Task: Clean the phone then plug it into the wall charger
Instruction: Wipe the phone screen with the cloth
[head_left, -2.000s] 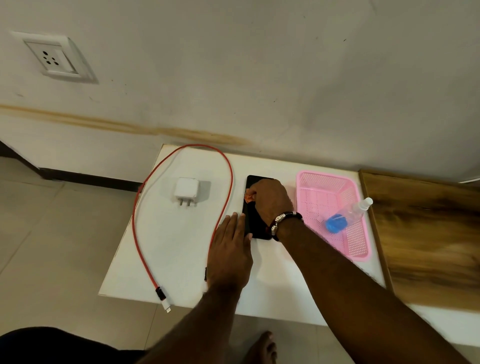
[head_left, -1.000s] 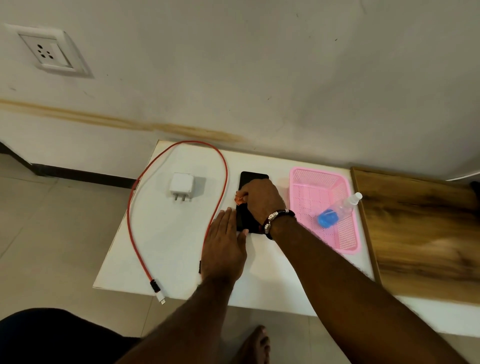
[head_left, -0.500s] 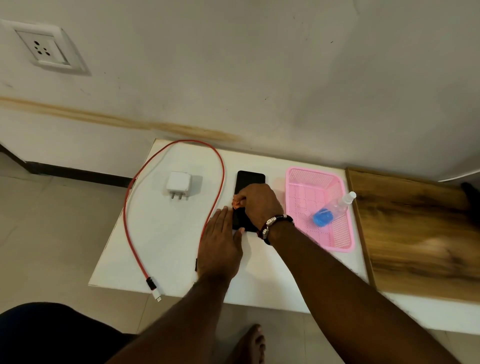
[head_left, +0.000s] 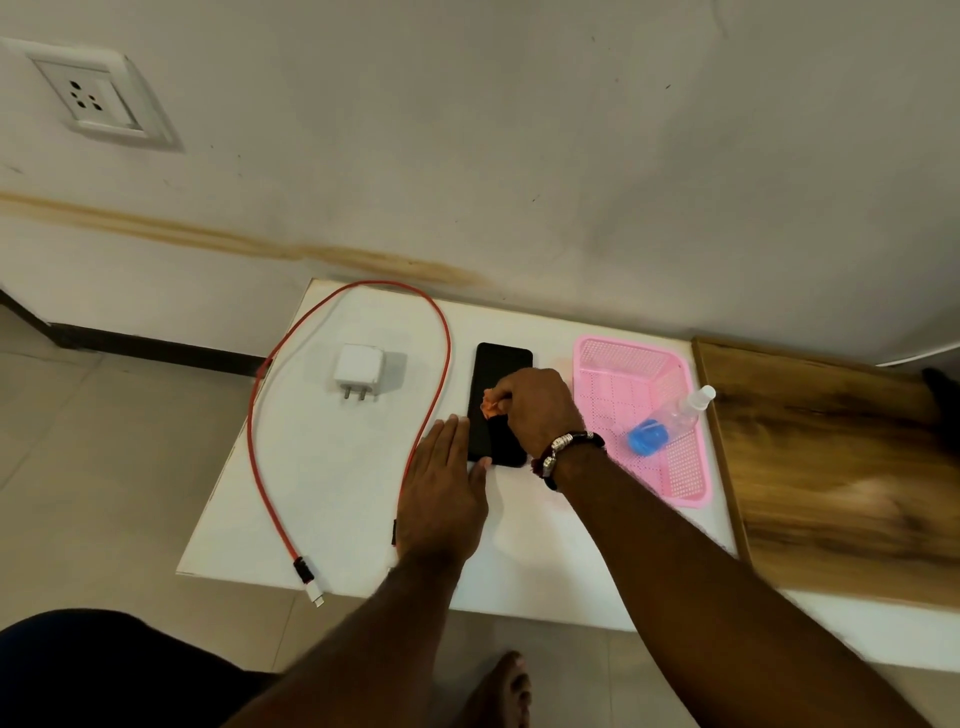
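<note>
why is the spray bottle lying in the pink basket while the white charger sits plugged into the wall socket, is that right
One thing is wrong: the white charger is not plugged in. The head view shows it lying on the white table, inside the red cable loop. The spray bottle does lie in the pink basket.

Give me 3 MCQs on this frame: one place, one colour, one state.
1. Where is the spray bottle? A in the basket B beside the adapter C on the floor
2. Cable colour? A white B red C black
3. Adapter state? A in the socket B cabled to the phone C loose on the table

A: it lies in the pink basket. B: a red loop on the table. C: prongs bare, socket empty, while the right hand rubs a cloth on the phone and the left hand steadies it.
</note>
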